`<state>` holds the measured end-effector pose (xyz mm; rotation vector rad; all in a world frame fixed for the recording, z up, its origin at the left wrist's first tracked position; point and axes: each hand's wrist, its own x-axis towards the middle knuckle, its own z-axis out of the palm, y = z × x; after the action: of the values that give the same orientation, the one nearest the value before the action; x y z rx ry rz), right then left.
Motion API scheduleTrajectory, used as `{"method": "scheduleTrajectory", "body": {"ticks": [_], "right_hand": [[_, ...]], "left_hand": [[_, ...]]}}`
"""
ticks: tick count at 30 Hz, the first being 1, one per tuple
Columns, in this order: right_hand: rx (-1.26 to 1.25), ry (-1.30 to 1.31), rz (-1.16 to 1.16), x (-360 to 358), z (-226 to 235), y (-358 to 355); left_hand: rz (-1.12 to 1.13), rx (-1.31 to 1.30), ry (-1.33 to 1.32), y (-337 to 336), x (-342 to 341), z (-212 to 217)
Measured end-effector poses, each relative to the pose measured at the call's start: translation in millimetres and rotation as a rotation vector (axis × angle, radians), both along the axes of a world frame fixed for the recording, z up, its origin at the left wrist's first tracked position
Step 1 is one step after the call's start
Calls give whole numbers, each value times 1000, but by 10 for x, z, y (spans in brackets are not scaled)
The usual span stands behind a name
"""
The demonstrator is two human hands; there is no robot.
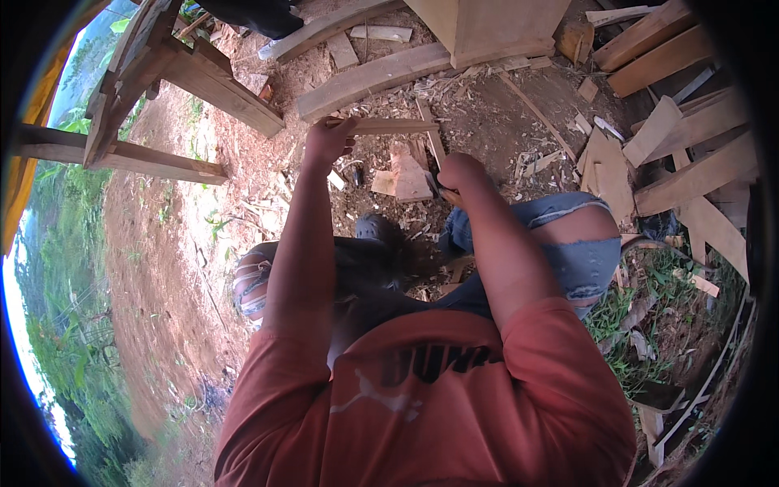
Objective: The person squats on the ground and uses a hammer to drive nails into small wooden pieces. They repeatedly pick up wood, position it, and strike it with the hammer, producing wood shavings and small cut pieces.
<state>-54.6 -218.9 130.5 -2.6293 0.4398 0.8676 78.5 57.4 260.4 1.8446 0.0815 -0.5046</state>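
Note:
My left hand (329,144) is closed around one end of a thin wooden strip (398,127), which it holds out level toward the right. The strip's far end meets a narrow upright-looking piece (431,134) that runs down toward my right hand (461,174). That hand is closed in a fist. Beneath its fingers show a pale wooden bit and a dark edge, too small to name. Below the strip, flat wood offcuts (410,174) lie on the ground between my feet and hands.
Thick curved timbers (373,79) and a large wooden block (507,28) lie ahead. Stacked boards (690,154) crowd the right side. At the left stands a wooden frame (211,85). Wood chips cover the dirt. Part of a dark-clad person (256,16) shows at the top.

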Motion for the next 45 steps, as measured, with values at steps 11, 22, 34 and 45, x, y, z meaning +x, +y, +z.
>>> {"method": "scheduleTrajectory", "body": {"ticks": [11, 22, 34, 45], "right_hand": [[1496, -345, -901, 365, 599, 342], [951, -515, -1166, 686, 316, -165], [681, -428, -970, 766, -14, -567], [377, -405, -457, 486, 273, 44]], "left_hand": [[28, -402, 485, -193, -174, -493], [38, 467, 377, 328, 111, -2279], [-434, 1016, 362, 50, -286, -2604], [-703, 908, 385, -6, 77, -3180]]}}
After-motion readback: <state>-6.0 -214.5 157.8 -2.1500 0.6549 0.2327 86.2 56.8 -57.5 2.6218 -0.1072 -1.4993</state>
